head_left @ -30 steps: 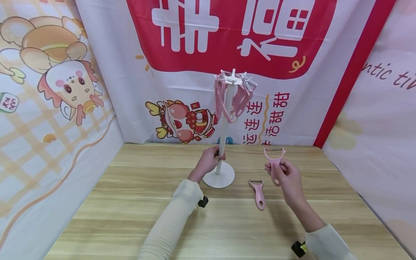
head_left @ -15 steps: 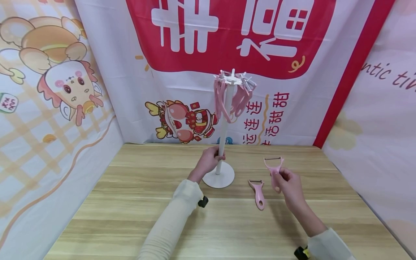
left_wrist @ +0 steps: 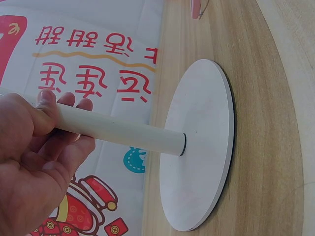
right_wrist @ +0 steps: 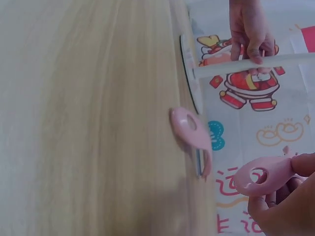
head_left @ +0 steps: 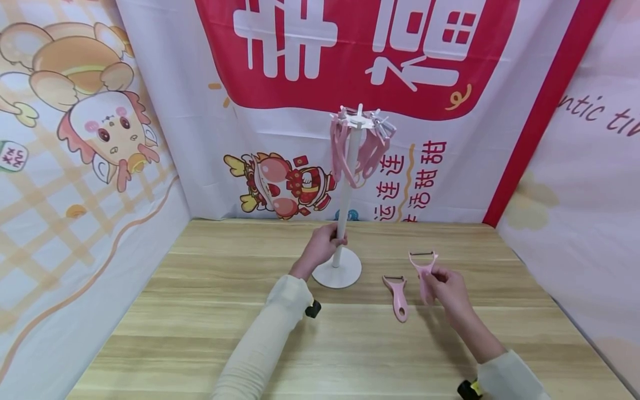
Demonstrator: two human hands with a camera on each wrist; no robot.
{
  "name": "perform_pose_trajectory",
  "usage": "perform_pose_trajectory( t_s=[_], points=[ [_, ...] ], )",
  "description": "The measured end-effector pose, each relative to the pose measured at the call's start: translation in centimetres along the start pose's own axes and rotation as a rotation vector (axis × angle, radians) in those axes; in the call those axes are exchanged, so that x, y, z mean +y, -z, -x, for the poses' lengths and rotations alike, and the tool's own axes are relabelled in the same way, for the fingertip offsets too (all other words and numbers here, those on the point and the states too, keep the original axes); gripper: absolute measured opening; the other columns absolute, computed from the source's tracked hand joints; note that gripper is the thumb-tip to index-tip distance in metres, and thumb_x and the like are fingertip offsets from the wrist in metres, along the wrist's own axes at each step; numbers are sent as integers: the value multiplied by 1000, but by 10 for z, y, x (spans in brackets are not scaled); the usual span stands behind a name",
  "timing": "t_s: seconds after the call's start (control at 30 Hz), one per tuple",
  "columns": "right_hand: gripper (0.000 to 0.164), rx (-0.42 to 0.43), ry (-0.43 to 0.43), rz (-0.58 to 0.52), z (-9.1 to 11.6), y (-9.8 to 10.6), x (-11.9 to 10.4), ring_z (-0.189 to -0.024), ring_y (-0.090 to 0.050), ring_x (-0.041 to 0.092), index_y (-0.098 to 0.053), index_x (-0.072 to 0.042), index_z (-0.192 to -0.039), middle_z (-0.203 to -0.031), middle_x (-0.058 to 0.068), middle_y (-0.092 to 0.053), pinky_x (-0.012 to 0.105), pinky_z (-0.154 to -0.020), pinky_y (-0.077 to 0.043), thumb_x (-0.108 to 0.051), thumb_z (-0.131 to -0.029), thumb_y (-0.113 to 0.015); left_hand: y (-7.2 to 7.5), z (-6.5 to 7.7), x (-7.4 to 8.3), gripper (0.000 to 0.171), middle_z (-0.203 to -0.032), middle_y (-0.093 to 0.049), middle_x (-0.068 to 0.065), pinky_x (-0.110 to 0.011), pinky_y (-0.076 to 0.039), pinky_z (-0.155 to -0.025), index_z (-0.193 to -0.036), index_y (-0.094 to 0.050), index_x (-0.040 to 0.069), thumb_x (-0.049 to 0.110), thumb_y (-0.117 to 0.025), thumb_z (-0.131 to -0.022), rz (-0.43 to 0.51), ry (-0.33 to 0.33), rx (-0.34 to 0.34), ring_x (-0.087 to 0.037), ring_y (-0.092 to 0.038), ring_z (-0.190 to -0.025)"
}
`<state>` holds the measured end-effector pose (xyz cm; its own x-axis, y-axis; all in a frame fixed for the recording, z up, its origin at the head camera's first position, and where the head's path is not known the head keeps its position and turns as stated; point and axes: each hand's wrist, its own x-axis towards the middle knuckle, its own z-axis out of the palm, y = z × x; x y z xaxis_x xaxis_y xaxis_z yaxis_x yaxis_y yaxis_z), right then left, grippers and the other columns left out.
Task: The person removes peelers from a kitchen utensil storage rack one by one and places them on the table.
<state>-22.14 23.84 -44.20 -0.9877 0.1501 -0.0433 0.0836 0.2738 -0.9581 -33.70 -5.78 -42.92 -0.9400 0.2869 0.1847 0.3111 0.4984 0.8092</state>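
Note:
My left hand grips the white pole of an upright stand just above its round base. From the hooked top of the stand hang several pink peelers. In the right wrist view, my right hand pinches a pink Y-shaped peeler by its handle, clear of the wooden table. The head view shows its blade end pointing away from me. A second pink peeler lies on the table between the stand's base and my right hand, its blade end toward the back.
The wooden table ends at a printed cloth backdrop behind the stand. Printed cloth also covers the left side and the right side.
My right hand has lowered the held peeler toward the table and closer to me, beside the lying peeler. My left hand keeps its grip on the pole.

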Motion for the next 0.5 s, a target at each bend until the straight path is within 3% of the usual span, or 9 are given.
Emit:
perform_pose_trajectory(
  t_s=[0.17, 0.5],
  points=[
    [31, -32, -17, 9, -3, 3, 8, -72, -57, 4, -57, 15, -119, -84, -4, -62, 18, -62, -54, -9, -100, -56, 0, -1, 0, 5, -97, -67, -5, -49, -53, -103, -100, -64, 9, 9, -59, -99, -8, -2, -4, -21, -64, -98],
    [40, -80, -56, 74, -12, 10, 25, -76, -61, 5, -47, 20, -132, -95, 12, -71, 20, -66, -57, -1, -98, -51, -1, -2, -2, 4, -96, -67, -5, -49, -53, -102, -99, -63, 9, 9, -60, -99, -3, -7, -1, -21, -65, -97]
  ],
)
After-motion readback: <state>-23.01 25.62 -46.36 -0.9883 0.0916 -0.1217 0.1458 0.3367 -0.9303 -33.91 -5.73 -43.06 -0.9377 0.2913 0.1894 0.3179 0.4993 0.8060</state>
